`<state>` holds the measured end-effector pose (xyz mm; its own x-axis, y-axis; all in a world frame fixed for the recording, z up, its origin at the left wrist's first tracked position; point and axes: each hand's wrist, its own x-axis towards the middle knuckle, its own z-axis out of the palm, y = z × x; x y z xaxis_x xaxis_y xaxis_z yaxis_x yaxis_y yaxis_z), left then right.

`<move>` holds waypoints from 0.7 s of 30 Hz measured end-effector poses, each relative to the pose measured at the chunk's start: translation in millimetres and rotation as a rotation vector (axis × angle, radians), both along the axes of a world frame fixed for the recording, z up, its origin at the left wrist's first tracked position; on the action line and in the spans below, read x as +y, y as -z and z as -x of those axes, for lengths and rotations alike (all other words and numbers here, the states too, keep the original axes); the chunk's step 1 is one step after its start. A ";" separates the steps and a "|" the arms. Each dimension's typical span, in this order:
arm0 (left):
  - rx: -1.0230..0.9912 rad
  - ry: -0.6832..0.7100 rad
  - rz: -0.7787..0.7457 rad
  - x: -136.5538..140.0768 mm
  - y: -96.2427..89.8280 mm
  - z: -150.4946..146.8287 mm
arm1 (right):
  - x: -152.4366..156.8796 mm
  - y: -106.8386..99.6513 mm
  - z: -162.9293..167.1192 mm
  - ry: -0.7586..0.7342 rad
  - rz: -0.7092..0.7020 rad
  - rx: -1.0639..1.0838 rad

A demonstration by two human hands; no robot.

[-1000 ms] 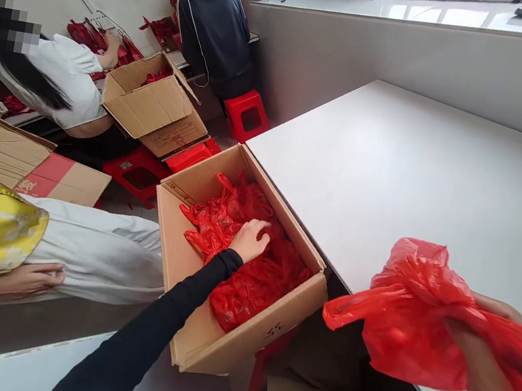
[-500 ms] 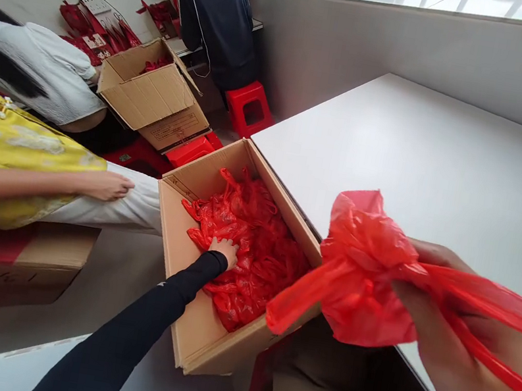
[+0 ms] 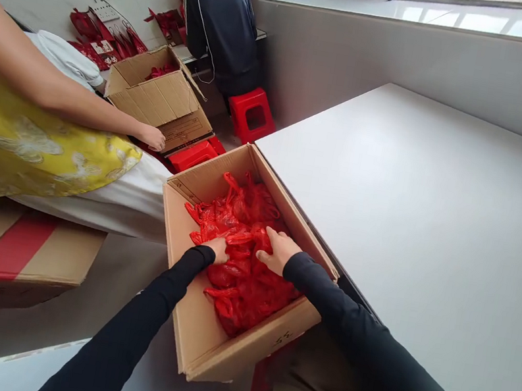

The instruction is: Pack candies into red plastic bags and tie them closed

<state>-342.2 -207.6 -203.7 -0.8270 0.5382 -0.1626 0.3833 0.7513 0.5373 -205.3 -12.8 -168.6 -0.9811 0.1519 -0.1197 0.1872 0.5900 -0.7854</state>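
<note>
White tabletop [image 3: 439,205] fills the right side of the view, running back to a grey wall under a window sill. Against the table's left edge stands an open cardboard box [image 3: 201,339], its flaps up, packed with crumpled red plastic bags [image 3: 247,280]. Both of the person's hands are inside it. The left hand [image 3: 218,250], in a black sleeve, lies on the bags near the box's left wall, fingers curled down into the plastic (whether they actually pinch a bag cannot be told). The right hand [image 3: 277,252], also black-sleeved, rests on the heap toward the box's right wall, fingers spread fairly wide and pressing flat on the red plastic, gripping nothing that shows.

Left of the box sits a co-worker in a yellow patterned top [image 3: 23,149] and white trousers, one bare arm stretched out with its hand [image 3: 153,136] near a second open carton [image 3: 157,98]. That carton rests on red stools [image 3: 192,154]. Farther back another person in a dark blue top [image 3: 221,29] sits on a red stool [image 3: 251,112] beside the wall, with red packets piled nearby.
</note>
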 end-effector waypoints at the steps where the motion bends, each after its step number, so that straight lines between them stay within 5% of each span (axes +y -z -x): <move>1: 0.000 0.013 0.059 4.9 -0.1 9.3 | 1.5 1.9 -7.7 -0.016 -0.008 0.005; 5: 0.099 0.106 0.193 37.0 8.4 19.6 | 11.6 -10.4 -47.1 -0.054 -0.012 0.054; 11: 0.092 0.508 0.353 82.8 55.5 -27.9 | 1.4 -11.7 -85.1 -0.140 -0.129 0.071; 15: 0.115 0.431 0.581 61.3 74.2 -24.8 | -6.7 2.1 -93.5 -0.161 -0.327 -0.001; 21: 0.191 0.382 0.658 51.2 63.1 -11.9 | -8.3 5.9 -94.1 -0.114 -0.339 0.026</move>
